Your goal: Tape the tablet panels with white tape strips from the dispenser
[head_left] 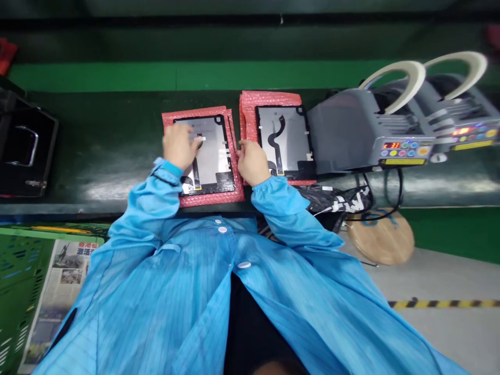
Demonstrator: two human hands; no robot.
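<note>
Two tablet display panels lie face down on pink bubble wrap on the dark green bench. My left hand (178,146) rests on the upper left of the left panel (213,156), its fingers curled beside a small white strip (201,138) on the panel's back. My right hand (252,162) sits between the two panels, fingers bent against the left edge of the right pink bubble-wrap stack (250,112). The right panel (285,140) shows a black S-shaped flex cable. Whether either hand pinches anything is hidden.
Two grey tape dispensers (390,125) with white tape rolls stand at the right. A black case (23,151) sits at the left. A round wooden stool (380,239) and a black bag (336,200) are below the bench. A green crate with newspaper (58,291) is at lower left.
</note>
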